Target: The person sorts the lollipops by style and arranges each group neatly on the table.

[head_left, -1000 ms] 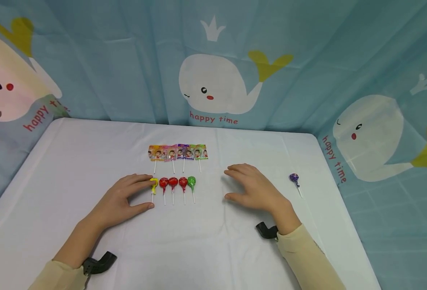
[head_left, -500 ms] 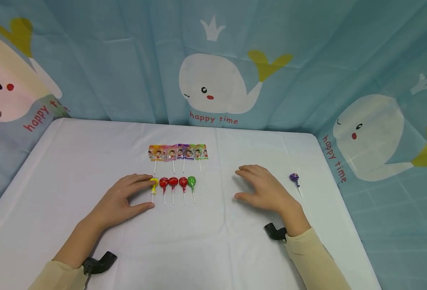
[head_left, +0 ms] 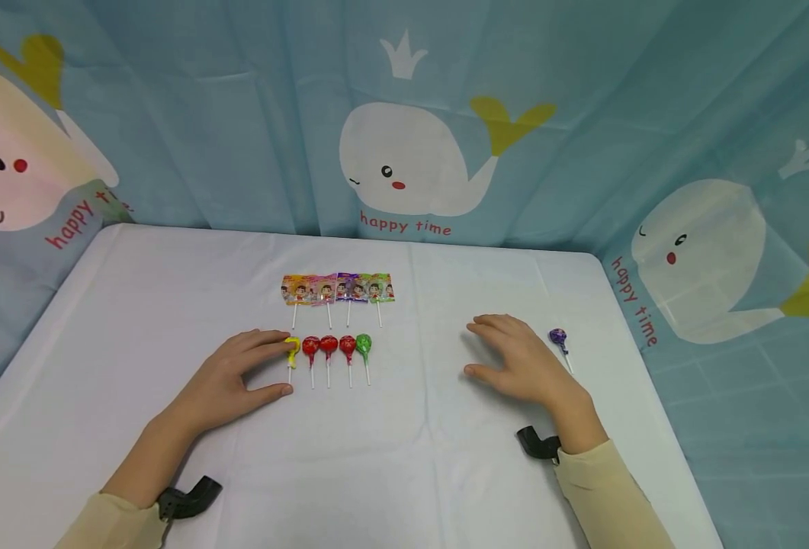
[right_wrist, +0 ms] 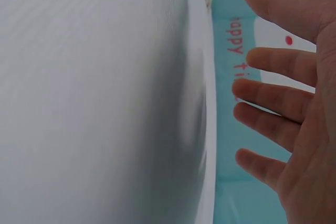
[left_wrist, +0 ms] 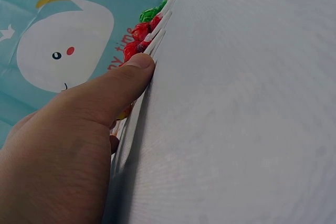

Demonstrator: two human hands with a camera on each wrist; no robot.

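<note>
A row of wrapped lollipops lies on the white table: a yellow lollipop [head_left: 291,351] at the left end, several red lollipops [head_left: 329,345] in the middle, a green lollipop [head_left: 364,345] at the right. My left hand [head_left: 229,381] rests beside the row, index fingertip over the yellow head and thumb tip near its stick. In the left wrist view the thumb [left_wrist: 139,62] hides part of the row. Fingers spread, my right hand [head_left: 517,362] hovers over the table with nothing in it. Just beyond it lies a purple lollipop [head_left: 558,336], its stick partly behind the hand.
Behind the row, several lollipops in flat printed wrappers [head_left: 335,288] lie side by side, sticks toward me. A blue curtain [head_left: 274,114] with whale prints hangs along the back and sides of the table [head_left: 349,473].
My right hand has moved to the right, away from the lollipop row and closer to the purple lollipop. My left hand and the lollipops have stayed in place.
</note>
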